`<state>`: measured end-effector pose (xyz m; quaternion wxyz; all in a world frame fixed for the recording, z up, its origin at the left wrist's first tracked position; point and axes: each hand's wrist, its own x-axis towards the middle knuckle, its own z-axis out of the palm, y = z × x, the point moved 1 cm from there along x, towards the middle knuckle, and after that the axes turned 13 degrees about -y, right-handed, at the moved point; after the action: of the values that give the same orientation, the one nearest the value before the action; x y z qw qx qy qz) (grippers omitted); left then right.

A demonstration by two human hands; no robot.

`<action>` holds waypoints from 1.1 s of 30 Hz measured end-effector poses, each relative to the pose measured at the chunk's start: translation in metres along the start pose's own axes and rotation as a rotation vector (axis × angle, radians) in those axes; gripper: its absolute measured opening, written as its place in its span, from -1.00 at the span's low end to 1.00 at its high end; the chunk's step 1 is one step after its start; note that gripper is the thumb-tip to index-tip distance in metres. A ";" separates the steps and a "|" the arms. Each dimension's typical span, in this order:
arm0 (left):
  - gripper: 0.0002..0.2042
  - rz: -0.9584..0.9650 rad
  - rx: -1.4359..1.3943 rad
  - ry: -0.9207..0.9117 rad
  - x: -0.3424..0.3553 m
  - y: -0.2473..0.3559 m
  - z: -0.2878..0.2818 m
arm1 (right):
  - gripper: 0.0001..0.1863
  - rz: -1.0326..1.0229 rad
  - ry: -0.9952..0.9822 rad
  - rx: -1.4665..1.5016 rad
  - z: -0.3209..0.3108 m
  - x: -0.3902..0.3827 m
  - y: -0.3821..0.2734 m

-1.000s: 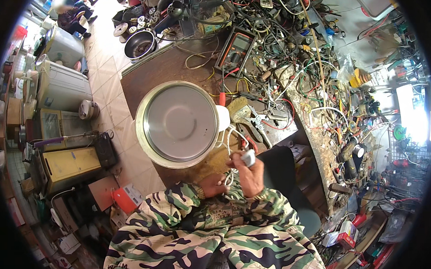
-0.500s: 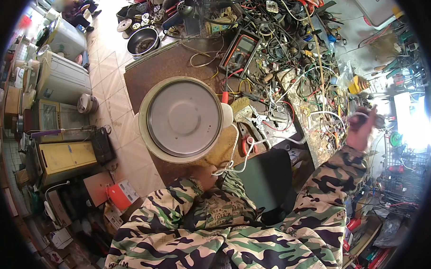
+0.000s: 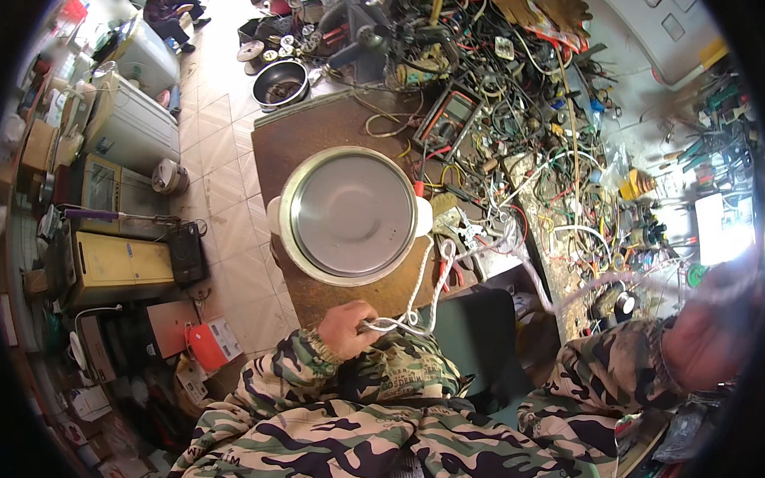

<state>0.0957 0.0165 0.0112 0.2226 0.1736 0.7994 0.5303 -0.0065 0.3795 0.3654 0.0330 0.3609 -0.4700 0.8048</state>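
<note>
In my left hand (image 3: 348, 329), near the front edge of the brown table (image 3: 303, 124), the fingers are closed round a looped white cord (image 3: 423, 326). From there the cord runs up beside a round cream electric pot (image 3: 283, 213) with side handles and a dull metal disc (image 3: 352, 206) on top. Another stretch of cord sweeps right, blurred, to my right hand (image 3: 706, 341). That hand is smeared by motion at the far right; the cord seems gripped in its fingers. Red-handled pliers (image 3: 453, 274) lie by the pot, partly behind the cord.
A multimeter (image 3: 448, 119) with leads lies behind the pot. Tangled wires (image 3: 511, 74) and small parts cover the bench to the right. A dark pan (image 3: 280, 84) stands past the table's far edge. Yellow and white cabinets (image 3: 122, 269) line the left. Someone (image 3: 172, 14) sits far back.
My right hand has swung down and outward to the right, drawing a length of white cord after it. The left hand has come into fuller view with the cord. The view has shifted slightly.
</note>
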 end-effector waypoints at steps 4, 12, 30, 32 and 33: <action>-0.80 0.005 -0.116 0.381 -0.003 0.046 -0.044 | -0.65 -0.274 0.371 -0.285 0.048 0.063 0.061; -0.83 -0.157 -0.283 0.709 0.036 -0.010 -0.111 | -0.61 0.222 -0.301 -0.175 0.100 0.033 0.239; -0.29 -0.292 0.061 0.958 0.029 -0.060 -0.106 | -0.90 0.118 -0.298 -1.049 0.061 -0.073 0.403; -0.22 -0.359 -0.026 0.945 0.032 -0.069 -0.112 | -0.82 0.250 -0.045 -1.116 0.019 -0.080 0.371; -0.19 -0.217 -0.243 0.930 0.037 -0.078 -0.114 | -0.72 0.374 0.022 -1.236 -0.003 -0.081 0.362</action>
<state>0.0001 -0.0821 -0.0287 -0.0853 -0.1930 0.7599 0.6148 -0.0905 0.2033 0.0497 0.0989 0.1790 -0.9015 0.3816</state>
